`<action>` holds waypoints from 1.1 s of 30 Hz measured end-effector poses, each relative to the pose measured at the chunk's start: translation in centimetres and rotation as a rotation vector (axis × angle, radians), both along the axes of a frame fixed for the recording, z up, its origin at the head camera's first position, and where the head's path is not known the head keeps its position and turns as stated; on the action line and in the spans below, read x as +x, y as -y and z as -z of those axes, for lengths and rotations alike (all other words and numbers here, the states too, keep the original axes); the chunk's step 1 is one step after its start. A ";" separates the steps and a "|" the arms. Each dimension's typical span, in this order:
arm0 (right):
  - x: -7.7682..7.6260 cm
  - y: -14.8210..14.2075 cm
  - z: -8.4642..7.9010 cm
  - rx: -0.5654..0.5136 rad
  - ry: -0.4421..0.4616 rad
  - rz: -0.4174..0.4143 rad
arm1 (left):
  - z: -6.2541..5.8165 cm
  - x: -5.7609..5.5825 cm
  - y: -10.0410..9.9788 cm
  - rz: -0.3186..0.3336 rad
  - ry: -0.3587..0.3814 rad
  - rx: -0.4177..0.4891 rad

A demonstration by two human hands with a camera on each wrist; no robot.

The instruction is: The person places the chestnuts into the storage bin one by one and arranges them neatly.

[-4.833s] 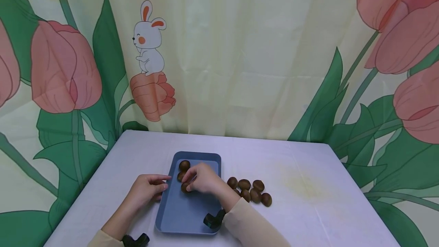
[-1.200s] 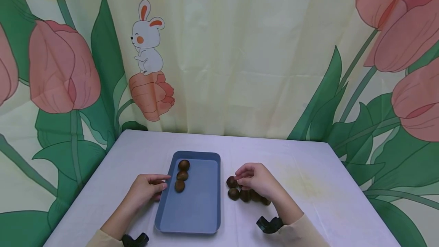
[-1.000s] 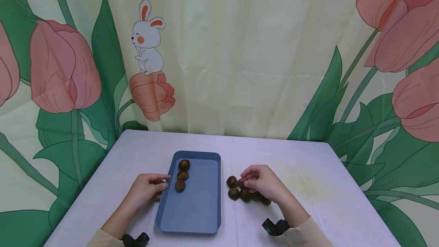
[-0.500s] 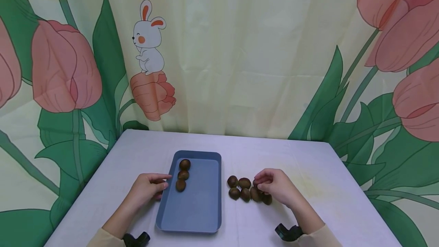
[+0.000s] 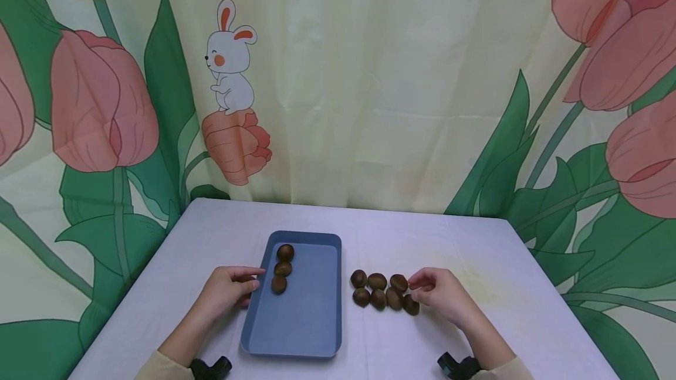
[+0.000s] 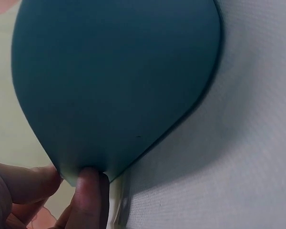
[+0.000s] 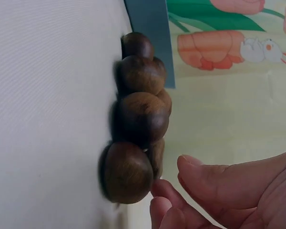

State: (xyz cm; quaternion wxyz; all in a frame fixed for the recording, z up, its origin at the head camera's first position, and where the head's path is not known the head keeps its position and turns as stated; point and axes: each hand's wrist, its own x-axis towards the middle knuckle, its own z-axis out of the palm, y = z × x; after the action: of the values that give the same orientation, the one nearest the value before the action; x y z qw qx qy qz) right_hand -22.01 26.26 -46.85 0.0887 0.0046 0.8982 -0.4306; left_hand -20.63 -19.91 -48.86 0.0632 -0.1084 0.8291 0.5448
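Three brown chestnuts (image 5: 283,268) lie in a column along the left side of a blue-grey tray (image 5: 306,333). At that tray's left rim, my left hand (image 5: 228,289) grips the edge with its fingertips. The left wrist view shows fingers (image 6: 88,191) against the tray's outer wall (image 6: 119,71). More chestnuts (image 5: 377,299), in two short rows, sit on the table right of the tray. My right hand (image 5: 443,293) is at the right end of these rows, thumb and index apart. In the right wrist view, its fingertips (image 7: 159,188) are right at the end chestnuts (image 7: 128,174).
A white cloth covers the table (image 5: 317,219). Behind it hangs a curtain (image 5: 369,104) printed with tulips and a rabbit. Each wrist wears a black camera mount, the left one (image 5: 211,368) and the right one (image 5: 458,366).
My right hand has let go of the third chestnut in the tray, moved right to the loose chestnuts, and slid along them to their right end. My left hand has stayed at the rim.
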 end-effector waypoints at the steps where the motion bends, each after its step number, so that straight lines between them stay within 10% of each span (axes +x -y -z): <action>1: 0.0 -0.1 0.1 0.002 0.005 0.003 | 0.0 0.0 0.0 0.001 -0.001 -0.002; 33: 0.4 -0.3 1.6 0.069 0.010 0.036 | 0.2 -0.2 0.0 -0.005 0.013 0.018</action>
State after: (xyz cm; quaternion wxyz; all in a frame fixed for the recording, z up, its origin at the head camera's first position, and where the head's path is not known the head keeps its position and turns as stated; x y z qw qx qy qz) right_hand -21.63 26.58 -48.45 0.0852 0.0261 0.9118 -0.4009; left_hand -20.78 -19.92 -49.09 0.0683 -0.1136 0.8235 0.5516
